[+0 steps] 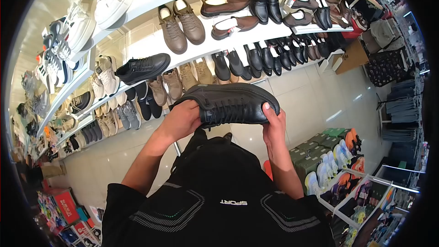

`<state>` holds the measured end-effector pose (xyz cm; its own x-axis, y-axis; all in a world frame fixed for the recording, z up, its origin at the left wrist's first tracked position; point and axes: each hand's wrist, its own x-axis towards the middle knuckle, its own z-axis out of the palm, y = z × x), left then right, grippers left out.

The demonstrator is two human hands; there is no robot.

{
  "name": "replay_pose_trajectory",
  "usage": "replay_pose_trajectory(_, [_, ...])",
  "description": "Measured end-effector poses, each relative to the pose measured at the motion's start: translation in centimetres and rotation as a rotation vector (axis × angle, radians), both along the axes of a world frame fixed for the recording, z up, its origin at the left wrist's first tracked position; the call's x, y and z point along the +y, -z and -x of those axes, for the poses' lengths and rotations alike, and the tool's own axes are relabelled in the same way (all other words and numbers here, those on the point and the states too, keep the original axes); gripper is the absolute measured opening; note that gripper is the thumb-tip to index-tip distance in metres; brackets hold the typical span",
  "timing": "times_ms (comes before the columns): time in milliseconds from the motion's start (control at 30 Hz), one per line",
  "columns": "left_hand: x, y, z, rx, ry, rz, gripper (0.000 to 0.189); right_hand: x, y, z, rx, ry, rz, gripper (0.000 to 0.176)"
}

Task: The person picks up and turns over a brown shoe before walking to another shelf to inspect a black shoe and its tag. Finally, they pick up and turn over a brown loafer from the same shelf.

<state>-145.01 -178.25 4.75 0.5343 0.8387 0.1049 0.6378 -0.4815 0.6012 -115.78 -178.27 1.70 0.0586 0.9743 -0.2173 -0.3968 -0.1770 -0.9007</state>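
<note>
A black lace-up shoe (228,105) is held sideways in front of my chest, its toe to the right and its sole edge turned up and away. My left hand (185,120) grips it at the heel end, with the fingers partly hidden in or behind the shoe's opening. At the toe, my right hand (274,121) presses its thumb on the upper while the other fingers are mostly hidden underneath. Beyond it, a similar black shoe (143,68) stands alone on the white shelf.
White shelves (151,43) curve across the front with several rows of shoes. Brown lace-up shoes (180,26) stand on the upper shelf. To the right are stacked green shoe boxes (315,148) and a rack of colourful sneakers (336,160). Folded jeans (401,107) line the far right. Tiled floor (311,96) lies between.
</note>
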Motion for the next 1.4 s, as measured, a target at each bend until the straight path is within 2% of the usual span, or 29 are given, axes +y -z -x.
replay_pose_trajectory(100, [-0.6, 1.1, -1.2, -0.019, -0.010, 0.075, 0.035, 0.2, -0.7, -0.7, -0.038, -0.019, 0.002, 0.048])
replay_pose_trajectory(200, [-0.6, 2.3, -2.5, -0.169, 0.009, 0.122, 0.042, 0.1, -1.3, -0.9, -0.116, -0.011, -0.012, 0.041])
replay_pose_trajectory(267, [-0.7, 2.0, -3.8, -0.566, -0.058, 0.456, 0.049, 0.0, -1.3, -1.3, -0.218, -0.015, -0.079, 0.040])
replay_pose_trajectory(400, [-1.5, 2.9, -4.5, -0.724, -0.154, 0.649, 0.053, 0.3, -1.0, -2.5, -0.284, -0.042, -0.099, 0.038])
replay_pose_trajectory(467, [-1.6, 2.8, -4.5, -0.802, -0.182, 0.799, 0.049, 0.4, -1.3, -2.3, -0.207, -0.056, -0.077, 0.039])
replay_pose_trajectory(500, [-1.4, 2.6, -4.5, -0.800, -0.180, 0.802, 0.049, 0.2, -1.4, -2.2, -0.207, -0.053, -0.074, 0.039])
replay_pose_trajectory(567, [-0.7, 2.5, -4.4, -0.622, -0.076, 0.502, 0.039, -0.1, -1.4, -1.9, -0.141, -0.107, -0.027, 0.042])
replay_pose_trajectory(600, [-0.7, 3.0, -4.1, -0.623, -0.078, 0.501, 0.039, -0.3, -1.4, -1.9, -0.142, -0.109, -0.028, 0.042])
replay_pose_trajectory(667, [-0.8, 4.7, -3.4, -0.420, -0.143, 0.399, 0.033, -0.6, -1.1, -1.5, -0.146, -0.199, -0.040, 0.054])
replay_pose_trajectory(700, [-1.0, 4.9, -3.4, -0.415, -0.153, 0.396, 0.033, -0.8, -1.3, -1.2, -0.139, -0.209, -0.042, 0.054])
replay_pose_trajectory(767, [-2.0, 5.4, -3.9, -0.670, -0.246, 0.640, 0.031, -1.3, -1.7, -0.9, -0.151, -0.234, -0.110, 0.067])
replay_pose_trajectory(800, [-2.4, 6.3, -3.6, -0.658, -0.201, 0.647, 0.033, -1.5, -1.2, -1.4, -0.091, -0.315, -0.116, 0.086])
replay_pose_trajectory(833, [-3.0, 7.0, -3.6, -0.660, -0.216, 0.647, 0.033, -1.6, -0.5, -1.2, -0.088, -0.328, -0.112, 0.086])
replay_pose_trajectory(900, [-4.2, 7.9, -4.4, -0.795, -0.146, 0.778, 0.036, -1.9, 0.3, -0.7, 0.065, -0.293, -0.332, 0.108])
replay_pose_trajectory(933, [-4.8, 7.6, -5.1, -0.838, -0.174, 0.837, 0.040, -2.0, 0.8, -0.3, 0.032, -0.277, -0.404, 0.122])
replay_pose_trajectory(967, [-4.9, 7.6, -5.6, -0.841, -0.183, 0.835, 0.040, -1.9, 0.9, 0.0, 0.036, -0.284, -0.402, 0.122])
replay_pose_trajectory(1067, [-4.9, 7.4, -6.7, -0.836, -0.108, 0.775, 0.042, -1.9, 0.0, 1.3, 0.150, -0.058, -0.429, 0.129])
replay_pose_trajectory(1200, [-5.0, 5.5, -6.8, -0.765, -0.117, 0.674, 0.042, -1.3, -0.1, 0.6, 0.228, -0.123, -0.454, 0.121])
replay_pose_trajectory(1267, [-5.0, 5.3, -6.7, -0.650, -0.033, 0.498, 0.042, -1.4, -0.4, 0.7, 0.248, -0.127, -0.472, 0.120])
replay_pose_trajectory(1400, [-5.1, 4.8, -7.0, -0.634, -0.004, 0.478, 0.043, -1.7, -0.4, 0.4, 0.274, -0.099, -0.532, 0.114])
